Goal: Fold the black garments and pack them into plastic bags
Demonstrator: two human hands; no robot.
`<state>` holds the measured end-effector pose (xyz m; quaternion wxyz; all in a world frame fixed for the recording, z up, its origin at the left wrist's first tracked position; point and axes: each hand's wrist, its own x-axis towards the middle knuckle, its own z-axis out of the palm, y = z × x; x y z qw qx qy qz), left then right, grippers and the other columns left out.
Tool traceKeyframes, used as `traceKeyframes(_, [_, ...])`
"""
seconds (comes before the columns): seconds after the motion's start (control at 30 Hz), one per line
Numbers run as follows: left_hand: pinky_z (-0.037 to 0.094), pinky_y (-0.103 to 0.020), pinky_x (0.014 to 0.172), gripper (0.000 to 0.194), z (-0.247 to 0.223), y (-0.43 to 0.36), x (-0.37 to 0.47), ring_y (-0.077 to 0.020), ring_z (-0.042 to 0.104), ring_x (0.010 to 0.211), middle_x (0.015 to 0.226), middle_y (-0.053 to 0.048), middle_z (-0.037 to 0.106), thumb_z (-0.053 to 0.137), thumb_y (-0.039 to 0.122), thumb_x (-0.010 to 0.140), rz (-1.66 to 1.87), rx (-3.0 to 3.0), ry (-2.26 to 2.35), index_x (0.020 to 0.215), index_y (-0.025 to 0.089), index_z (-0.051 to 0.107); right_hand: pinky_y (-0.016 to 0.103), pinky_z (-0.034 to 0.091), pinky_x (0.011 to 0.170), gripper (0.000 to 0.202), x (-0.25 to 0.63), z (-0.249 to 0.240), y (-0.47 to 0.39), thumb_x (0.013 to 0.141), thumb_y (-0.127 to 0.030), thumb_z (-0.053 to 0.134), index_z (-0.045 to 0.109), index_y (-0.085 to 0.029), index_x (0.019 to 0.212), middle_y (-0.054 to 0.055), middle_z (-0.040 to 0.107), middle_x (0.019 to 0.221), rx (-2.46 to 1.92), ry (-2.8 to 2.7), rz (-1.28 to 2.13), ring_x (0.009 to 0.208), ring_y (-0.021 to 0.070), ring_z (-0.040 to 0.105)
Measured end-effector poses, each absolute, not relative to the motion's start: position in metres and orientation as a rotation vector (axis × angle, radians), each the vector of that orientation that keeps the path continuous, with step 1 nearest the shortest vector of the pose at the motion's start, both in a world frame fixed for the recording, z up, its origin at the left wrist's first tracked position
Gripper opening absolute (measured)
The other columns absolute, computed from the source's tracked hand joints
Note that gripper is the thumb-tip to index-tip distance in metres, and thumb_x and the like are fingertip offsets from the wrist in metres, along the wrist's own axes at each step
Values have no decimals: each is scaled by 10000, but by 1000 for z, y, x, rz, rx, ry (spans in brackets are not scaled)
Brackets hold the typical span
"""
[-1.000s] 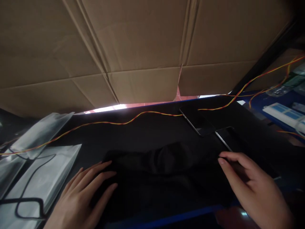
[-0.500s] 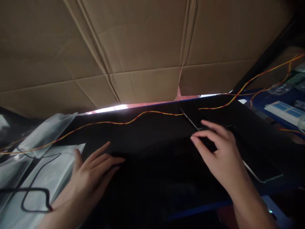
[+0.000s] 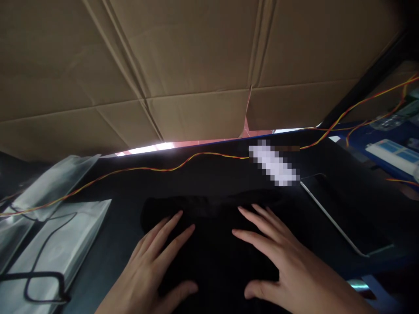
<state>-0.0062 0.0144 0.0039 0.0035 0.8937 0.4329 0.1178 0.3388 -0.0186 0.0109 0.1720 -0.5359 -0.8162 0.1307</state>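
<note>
Around one black cloth (image 3: pixel 209 206): at least three clear bags (image 3: pixel 73 244) and one black loop (image 3: pixel 44 275) to its left; one dark slab-like device (image 3: pixel 347 213) and one white-and-blue item (image 3: pixel 394 155) to its right; one pixelated patch (image 3: pixel 275 165) and at least one red-and-yellow wire (image 3: pixel 203 153) beyond.

A small work spot is shown, but whether it is in a home or a shop cannot be told. A black table (image 3: pixel 124 187) is walled at the back by big brown cardboard (image 3: pixel 196 56). Red floor tiles (image 3: pixel 258 124) can be seen through a gap. Clear bags (image 3: pixel 68 237) are kept at one side, and a twisted wire (image 3: pixel 144 168) is strung across.
</note>
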Motion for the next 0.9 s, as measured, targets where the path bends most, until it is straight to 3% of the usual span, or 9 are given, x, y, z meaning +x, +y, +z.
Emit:
traceKeyframes(0.2, [631, -750, 1022, 1256, 9, 16, -2, -558, 471, 1570, 1819, -157, 319, 914, 740, 735, 284, 2881, 1253, 1766, 370, 299, 502, 668, 1084, 308, 319, 31, -9, 1091, -300, 656, 733, -325, 1389, 62, 694, 1530, -1444, -2160, 284, 1424, 299, 666])
traceKeyframes(0.27, [584, -776, 1077, 1339, 6, 15, -5, -559, 429, 1594, 1821, -149, 306, 964, 698, 684, 242, 2878, 1241, 1775, 357, 267, 438, 663, 1080, 282, 312, 32, -5, 1110, -224, 600, 756, -320, 1324, 49, 745, 1412, -1391, -2153, 330, 1342, 252, 705])
traceKeyframes(0.37, [568, -766, 1096, 1388, -4, 13, -17, -542, 455, 1581, 1803, -164, 331, 1000, 601, 646, 169, 2911, 1245, 1781, 327, 249, 431, 659, 1091, 268, 309, 24, -3, 1056, -240, 716, 781, -323, 1302, 19, 769, 1393, -1359, -2237, 416, 1353, 260, 701])
traceKeyframes(0.47, [602, -729, 1062, 1327, -9, 11, -28, -527, 503, 1550, 1784, -184, 363, 957, 613, 691, 135, 2953, 1264, 1779, 308, 262, 611, 609, 1157, 603, 313, 14, -4, 910, -459, 907, 723, -295, 1460, 51, 671, 1594, -1393, -2374, 401, 1525, 390, 573])
traceKeyframes(0.57, [616, -715, 1046, 1274, -2, 14, -29, -521, 502, 1553, 1773, -195, 389, 861, 768, 758, 165, 2969, 1223, 1779, 286, 270, 759, 485, 1215, 895, 316, 16, -4, 849, -700, 882, 629, -252, 1582, 101, 502, 1739, -1364, -2449, 295, 1624, 469, 418])
traceKeyframes(0.63, [613, -725, 1048, 1220, 6, 18, -24, -515, 482, 1572, 1781, -183, 390, 778, 848, 805, 203, 2968, 1213, 1774, 293, 286, 749, 428, 1263, 751, 316, 22, -4, 994, -662, 748, 604, -245, 1603, 80, 430, 1782, -1323, -2415, 178, 1672, 427, 338])
traceKeyframes(0.7, [599, -723, 1080, 1073, 11, 23, -16, -487, 457, 1601, 1803, -149, 371, 694, 826, 903, 271, 2938, 1289, 1766, 319, 305, 705, 409, 1295, 557, 313, 26, -2, 1126, -484, 603, 568, -250, 1630, 41, 372, 1810, -1314, -2380, 91, 1701, 367, 283])
traceKeyframes(0.77, [572, -714, 1128, 909, 9, 28, -9, -451, 442, 1621, 1820, -118, 352, 615, 731, 1011, 334, 2884, 1397, 1766, 339, 296, 699, 410, 1297, 522, 310, 23, 3, 1157, -374, 532, 524, -243, 1662, 35, 328, 1825, -1371, -2372, 73, 1708, 364, 254])
traceKeyframes(0.9, [545, -757, 1130, 792, -8, 37, -4, -461, 443, 1612, 1815, -132, 356, 507, 624, 1099, 348, 2880, 1444, 1783, 344, 222, 743, 467, 1237, 597, 311, 5, 12, 1153, -396, 542, 449, -204, 1710, 106, 360, 1806, -1493, -2390, 106, 1679, 441, 283])
